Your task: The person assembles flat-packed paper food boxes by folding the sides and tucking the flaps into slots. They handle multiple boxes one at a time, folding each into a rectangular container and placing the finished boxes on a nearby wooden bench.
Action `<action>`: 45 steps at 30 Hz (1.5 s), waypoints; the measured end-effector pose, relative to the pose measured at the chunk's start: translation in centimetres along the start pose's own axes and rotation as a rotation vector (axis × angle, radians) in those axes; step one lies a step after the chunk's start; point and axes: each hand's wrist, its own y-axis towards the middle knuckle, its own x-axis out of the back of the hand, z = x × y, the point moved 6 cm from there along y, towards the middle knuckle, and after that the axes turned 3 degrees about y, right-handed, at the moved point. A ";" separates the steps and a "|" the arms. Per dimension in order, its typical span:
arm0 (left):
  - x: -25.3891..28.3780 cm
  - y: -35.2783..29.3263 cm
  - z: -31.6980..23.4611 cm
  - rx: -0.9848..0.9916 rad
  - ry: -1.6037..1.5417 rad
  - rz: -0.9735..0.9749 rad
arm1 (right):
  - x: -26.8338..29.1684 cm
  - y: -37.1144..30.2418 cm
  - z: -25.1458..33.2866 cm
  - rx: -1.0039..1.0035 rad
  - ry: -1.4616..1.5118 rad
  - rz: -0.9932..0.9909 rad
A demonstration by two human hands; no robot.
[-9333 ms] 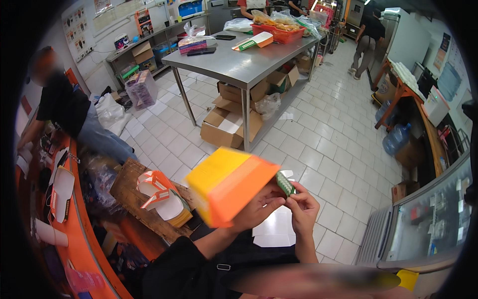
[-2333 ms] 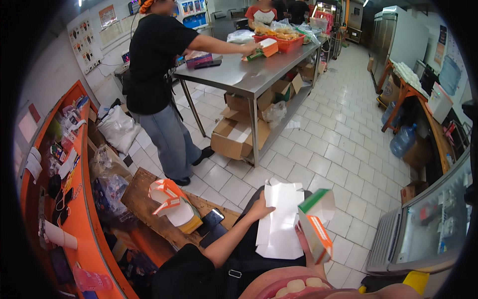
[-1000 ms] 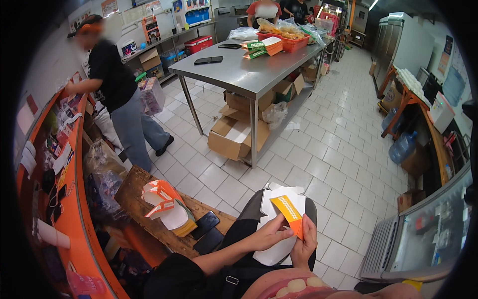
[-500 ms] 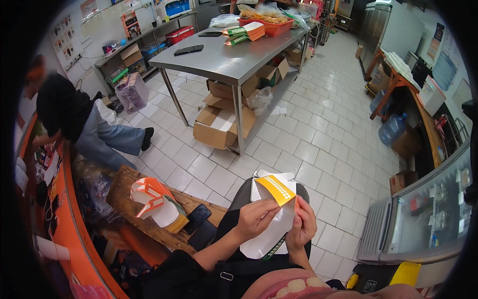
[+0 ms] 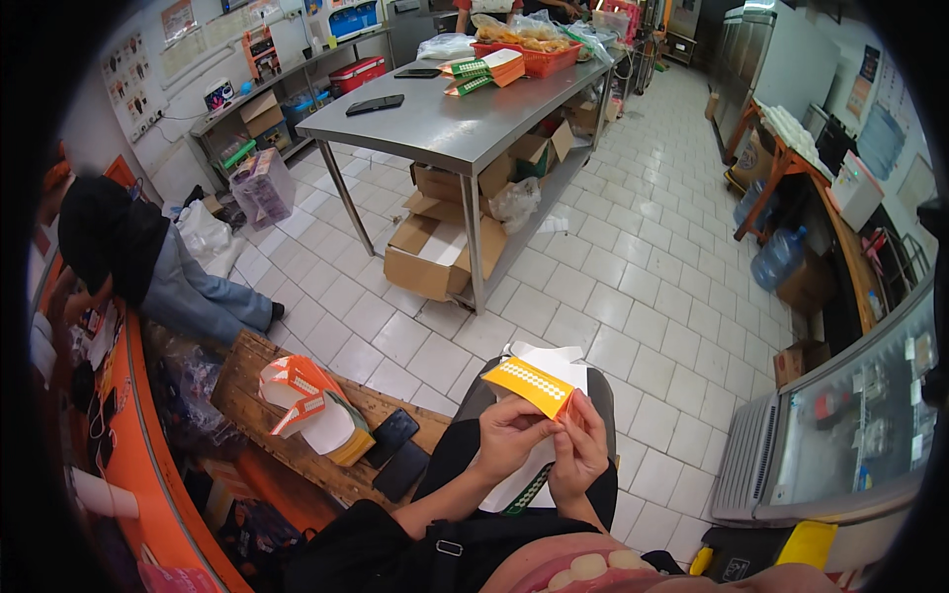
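A partly folded cardboard food box (image 5: 527,383), yellow-orange with a white pattern outside and white inside, is held up over my lap. My left hand (image 5: 509,435) pinches the lower edge of its yellow panel. At the right-hand corner, the fingers of my right hand (image 5: 578,450) press an orange flap together, close beside my left fingertips. The white lower part of the box, with a green patterned strip (image 5: 529,489), hangs behind my hands and is partly hidden. On the wooden bench (image 5: 242,381) to the left lies a stack of flat box blanks (image 5: 341,440), with curled orange pieces (image 5: 294,385) on top.
Two dark phones (image 5: 395,435) lie beside the stack. A steel table (image 5: 425,124) ahead carries folded boxes (image 5: 484,71), phones and a red basket (image 5: 539,61). Cartons (image 5: 425,262) sit on its undershelf. A person (image 5: 129,242) leans over an orange counter at left; a glass-fronted chiller (image 5: 850,425) stands right.
Both my hands have drawn together at the box's corner, the right moving left. The yellow panel has tilted and shifted slightly left and down. The person at left has moved closer to the counter.
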 end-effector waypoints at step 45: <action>4.9 1.2 1.7 -0.171 0.558 -0.034 | -0.1 -3.7 -5.2 -0.495 0.273 0.135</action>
